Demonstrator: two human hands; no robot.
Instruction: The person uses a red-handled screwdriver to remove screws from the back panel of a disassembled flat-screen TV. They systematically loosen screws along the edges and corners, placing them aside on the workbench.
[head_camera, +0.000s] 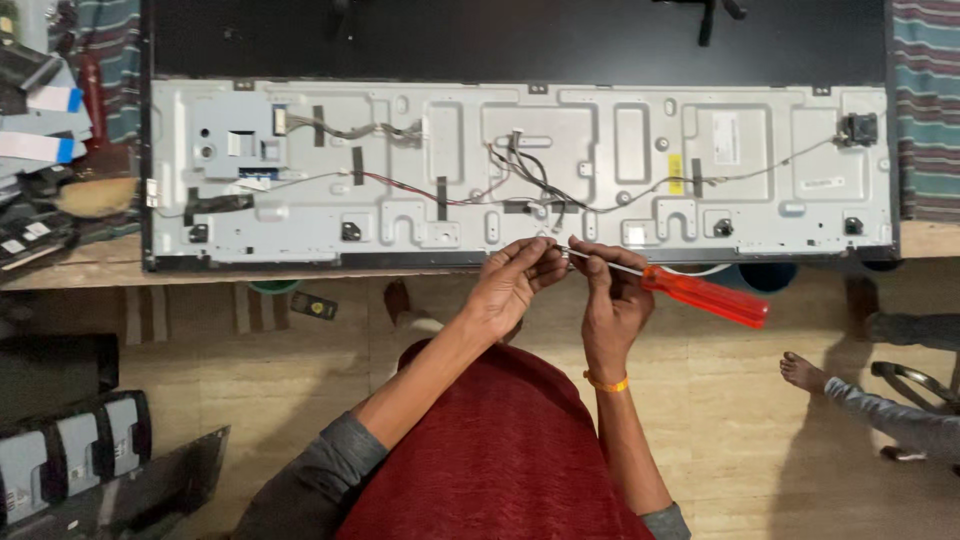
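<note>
The person stands at the near edge of a wooden bench (70, 268), both hands raised just in front of a long grey metal back panel (520, 165) of a flat screen that lies face down across it. The right hand (612, 300) is closed around a screwdriver (690, 290) with a clear red-orange handle; the handle juts out to the right and down, while the thin metal shaft runs left toward the left hand (515, 280). That hand's fingers are pinched narrowly at the shaft's tip, and whatever sits between them, a screw or a bit, is too small and too covered to make out. An orange band (607, 383) circles the right wrist. On the panel, bundles of black, red and grey wires (520, 170) wander between taped spots, and a small black part (858, 128) sits near the far right corner. The panel's upper portion is a dark sheet (500, 40) running out of view at the top. To the left lies a heap of flat ribbon cables and boards (40, 150), partly cut off. Below the bench, on the tiled floor, dark panels (90, 450) lean at the lower left, and another person's bare foot (805, 372) and grey sleeve-like trouser leg enter from the right, the rest of them unseen.
</note>
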